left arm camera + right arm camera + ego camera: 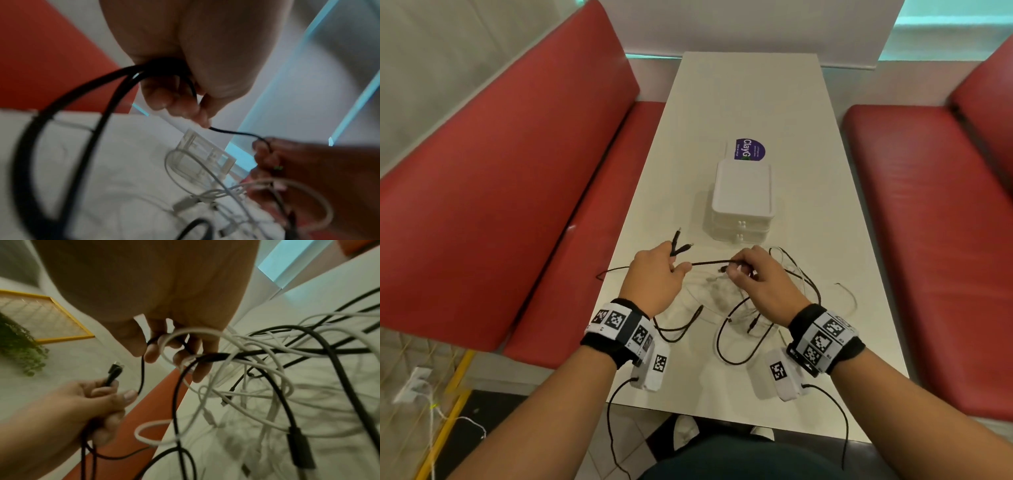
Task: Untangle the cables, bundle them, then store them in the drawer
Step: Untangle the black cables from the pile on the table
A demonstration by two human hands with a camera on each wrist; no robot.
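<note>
A tangle of black and white cables (753, 308) lies on the near half of the white table (750, 102). My left hand (657, 274) grips a black cable (709, 262) with two plug ends (681, 245) sticking up past its fingers. The same black cable (236, 133) runs taut across to my right hand (756, 274), which pinches it along with white strands (185, 335). In the right wrist view the left hand (92, 402) curls round the black plug (114, 371). A small white drawer unit (742, 198) stands shut just beyond the hands.
Red bench seats (517, 212) flank the table on both sides. A purple sticker (750, 149) lies behind the drawer unit. Black cable loops (743, 342) trail toward the table's near edge, and one thin strand (609, 270) hangs over the left edge.
</note>
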